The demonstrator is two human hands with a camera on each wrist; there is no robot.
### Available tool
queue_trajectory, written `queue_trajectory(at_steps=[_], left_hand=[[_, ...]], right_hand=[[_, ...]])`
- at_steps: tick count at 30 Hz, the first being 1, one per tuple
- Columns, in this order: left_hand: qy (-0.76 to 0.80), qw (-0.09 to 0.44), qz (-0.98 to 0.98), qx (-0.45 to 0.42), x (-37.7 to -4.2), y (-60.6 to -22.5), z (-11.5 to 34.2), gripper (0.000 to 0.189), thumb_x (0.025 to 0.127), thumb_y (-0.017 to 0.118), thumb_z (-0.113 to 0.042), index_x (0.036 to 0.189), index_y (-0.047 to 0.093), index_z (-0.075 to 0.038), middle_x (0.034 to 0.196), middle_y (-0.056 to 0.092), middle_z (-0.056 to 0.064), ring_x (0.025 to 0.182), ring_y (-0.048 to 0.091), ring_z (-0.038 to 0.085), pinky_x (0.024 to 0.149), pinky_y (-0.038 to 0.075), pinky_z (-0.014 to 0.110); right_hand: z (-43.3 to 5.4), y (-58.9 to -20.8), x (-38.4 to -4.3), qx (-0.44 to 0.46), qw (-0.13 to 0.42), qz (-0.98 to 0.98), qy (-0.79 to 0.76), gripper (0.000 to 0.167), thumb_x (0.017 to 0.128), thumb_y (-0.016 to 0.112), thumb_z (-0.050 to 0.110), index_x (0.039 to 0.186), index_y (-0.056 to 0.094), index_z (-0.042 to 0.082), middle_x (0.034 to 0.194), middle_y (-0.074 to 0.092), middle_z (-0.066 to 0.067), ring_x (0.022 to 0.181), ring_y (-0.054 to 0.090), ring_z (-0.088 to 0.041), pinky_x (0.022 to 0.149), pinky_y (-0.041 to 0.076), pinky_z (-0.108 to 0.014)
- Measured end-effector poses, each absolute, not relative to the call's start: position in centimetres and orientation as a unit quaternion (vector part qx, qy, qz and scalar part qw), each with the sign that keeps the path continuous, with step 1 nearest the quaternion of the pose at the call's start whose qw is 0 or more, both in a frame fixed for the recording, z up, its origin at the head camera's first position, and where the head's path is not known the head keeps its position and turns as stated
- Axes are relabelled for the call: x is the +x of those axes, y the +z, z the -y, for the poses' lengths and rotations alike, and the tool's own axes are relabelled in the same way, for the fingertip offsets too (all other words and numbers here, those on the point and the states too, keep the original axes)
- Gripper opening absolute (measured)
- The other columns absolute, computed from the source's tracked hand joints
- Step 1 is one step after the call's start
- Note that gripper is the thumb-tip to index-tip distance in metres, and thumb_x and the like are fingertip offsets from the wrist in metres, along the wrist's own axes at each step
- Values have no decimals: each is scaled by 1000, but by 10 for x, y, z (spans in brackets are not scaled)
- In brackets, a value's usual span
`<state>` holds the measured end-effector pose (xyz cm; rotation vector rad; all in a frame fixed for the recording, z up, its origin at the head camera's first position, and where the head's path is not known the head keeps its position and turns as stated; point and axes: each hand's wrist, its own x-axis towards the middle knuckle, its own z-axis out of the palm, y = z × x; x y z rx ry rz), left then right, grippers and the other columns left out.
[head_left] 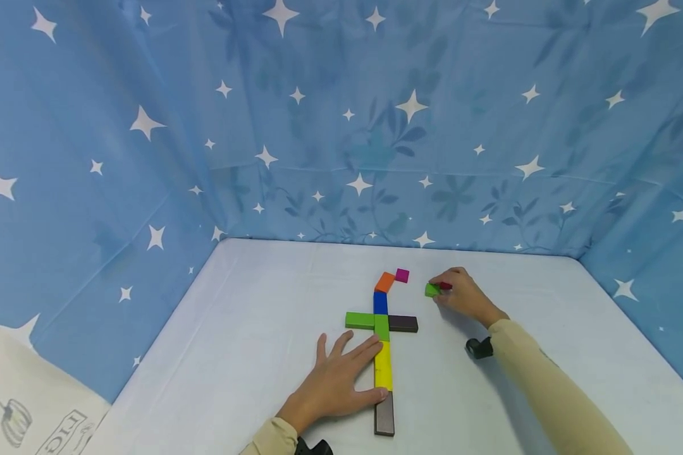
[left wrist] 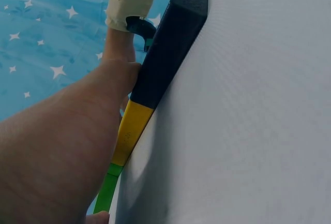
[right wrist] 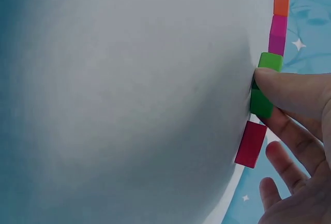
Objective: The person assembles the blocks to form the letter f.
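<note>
My right hand point(head_left: 463, 296) pinches a green block point(right wrist: 262, 102) between thumb and fingers, low over the white tabletop. Beside it is a small red block point(right wrist: 251, 144), partly hidden by that hand in the head view. My left hand point(head_left: 334, 384) lies with spread fingers across a column of blocks. Its fingertips touch the yellow block point(head_left: 383, 368) near the upper end, and the thumb tip rests where yellow meets a dark block point(head_left: 384, 417). Above the yellow come an upright green block point(head_left: 381, 327), a blue block point(head_left: 380, 303) and a tilted orange block point(head_left: 384, 282).
A long green block point(head_left: 360, 320) extends left from the column, and a dark brown block point(head_left: 403, 323) extends right. The small magenta block point(head_left: 402, 275) sits at the orange block's upper corner. A blue star-patterned curtain point(head_left: 330, 126) stands behind the white table point(head_left: 262, 303).
</note>
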<state>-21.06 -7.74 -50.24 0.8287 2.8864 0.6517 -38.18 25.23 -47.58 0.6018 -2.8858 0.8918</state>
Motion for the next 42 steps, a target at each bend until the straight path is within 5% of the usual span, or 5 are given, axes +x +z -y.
queue_trajectory(at_steps=[16,42], left_hand=[[211,32,-939,268,-210,-501,81,80,100,54,-73,167,42,-30,172,33,-15,156,29,39,117,7,81],[209,30,-938,273,-210,-503,78,80,99,53,-74,166,43,-31,172,31,-17,157,28,38,117,6,81]], right_hand=[[-237,-463,-379,188,23,930,316,36,94,79,4,127,72,-6,120,70,-19,108,62,-38,98,55,-58],[-209,-463,-387,159,39,931,326,34,95,76,1,126,69,-11,113,70,-21,100,62,-35,92,58,-49]])
